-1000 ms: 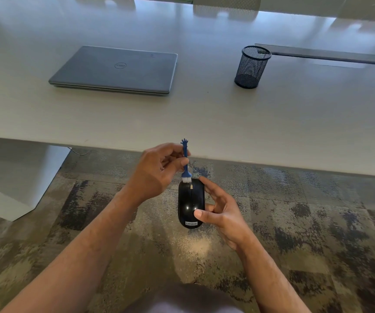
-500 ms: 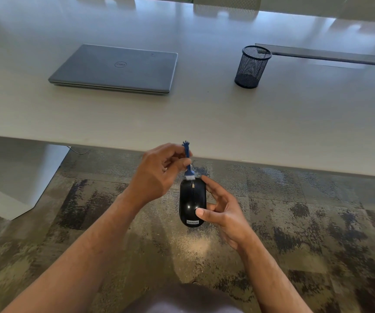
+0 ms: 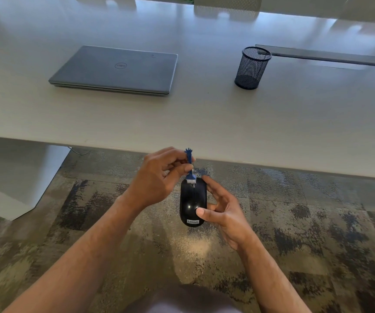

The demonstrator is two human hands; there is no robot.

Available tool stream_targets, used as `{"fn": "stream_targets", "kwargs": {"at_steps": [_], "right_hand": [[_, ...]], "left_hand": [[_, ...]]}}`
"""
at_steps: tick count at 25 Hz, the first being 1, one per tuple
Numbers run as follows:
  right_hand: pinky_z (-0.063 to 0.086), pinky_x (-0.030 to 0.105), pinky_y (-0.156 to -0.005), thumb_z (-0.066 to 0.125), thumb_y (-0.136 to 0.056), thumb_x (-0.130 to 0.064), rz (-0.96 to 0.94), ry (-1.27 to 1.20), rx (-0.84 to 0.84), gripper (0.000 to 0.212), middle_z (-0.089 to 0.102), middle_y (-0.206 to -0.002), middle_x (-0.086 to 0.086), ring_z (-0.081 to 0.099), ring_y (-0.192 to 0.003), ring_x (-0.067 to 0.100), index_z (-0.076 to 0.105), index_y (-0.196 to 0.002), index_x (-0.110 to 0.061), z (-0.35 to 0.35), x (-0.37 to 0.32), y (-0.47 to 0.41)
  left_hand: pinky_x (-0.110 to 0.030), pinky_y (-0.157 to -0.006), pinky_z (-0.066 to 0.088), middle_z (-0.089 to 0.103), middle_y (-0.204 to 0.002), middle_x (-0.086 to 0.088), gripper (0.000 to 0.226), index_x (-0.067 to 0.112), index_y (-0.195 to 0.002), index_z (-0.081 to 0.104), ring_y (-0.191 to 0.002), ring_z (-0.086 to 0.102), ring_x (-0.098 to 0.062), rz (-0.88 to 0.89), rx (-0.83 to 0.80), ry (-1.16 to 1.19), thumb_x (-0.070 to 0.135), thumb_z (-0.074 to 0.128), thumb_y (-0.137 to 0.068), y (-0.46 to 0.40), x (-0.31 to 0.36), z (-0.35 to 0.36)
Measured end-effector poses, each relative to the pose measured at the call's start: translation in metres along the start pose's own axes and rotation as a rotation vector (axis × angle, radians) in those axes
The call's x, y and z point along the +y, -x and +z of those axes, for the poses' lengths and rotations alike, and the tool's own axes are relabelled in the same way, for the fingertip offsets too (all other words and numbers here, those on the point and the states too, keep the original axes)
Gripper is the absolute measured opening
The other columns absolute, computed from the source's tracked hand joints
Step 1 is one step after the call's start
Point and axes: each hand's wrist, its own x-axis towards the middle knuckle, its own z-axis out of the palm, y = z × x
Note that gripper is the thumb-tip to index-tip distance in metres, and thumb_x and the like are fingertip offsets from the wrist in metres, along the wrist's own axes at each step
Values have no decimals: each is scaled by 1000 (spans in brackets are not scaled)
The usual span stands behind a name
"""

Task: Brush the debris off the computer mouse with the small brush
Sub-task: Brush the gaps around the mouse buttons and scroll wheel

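table [image 3: 204, 123]: closed laptop [image 3: 114, 70] on it at left, mesh pen cup [image 3: 251, 68] on it to the right, well apart | nearer than table edge, over carpet [image 3: 317, 222]: mouse [image 3: 191, 204] in right hand [image 3: 225, 213], brush [image 3: 190, 169] in left hand [image 3: 159, 179], bristles on mouse's far end

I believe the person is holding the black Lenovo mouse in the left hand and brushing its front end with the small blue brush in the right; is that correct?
Not quite: the head view shows the hands reversed. The right hand holds the black Lenovo mouse, and the left hand works the small blue brush at its front end.
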Motion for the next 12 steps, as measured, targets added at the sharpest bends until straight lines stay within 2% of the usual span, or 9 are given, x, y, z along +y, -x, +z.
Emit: {"fn": "stream_targets", "kwargs": {"at_steps": [3, 8, 12], "right_hand": [[59, 45, -89, 89, -61, -8, 0, 1, -7, 83, 63, -139, -12, 70, -115, 38, 60, -136, -31, 2, 0, -1], [59, 43, -91, 89, -59, -7, 3, -4, 7, 91, 57, -147, -4, 69, -116, 36, 55, -142, -24, -1, 1, 2], [58, 46, -93, 84, -65, 2, 1, 0, 11, 86, 57, -147, -4, 69, -116, 36, 55, -142, -24, -1, 2, 0]], "left_hand": [[-29, -79, 60, 70, -98, -2, 15, 6, -107, 70, -87, 71, -14, 93, -56, -38, 6, 67, -92, 1, 0, 6], [-27, -80, 60, 69, -98, 1, 18, 9, -107, 70, -86, 70, -10, -26, -15, -84, 2, 68, -91, 2, -11, -3], [-27, -78, 60, 69, -97, 2, 23, 17, -109, 68, -85, 71, -12, 3, 12, -40, 3, 69, -90, 0, -6, -2]]}}
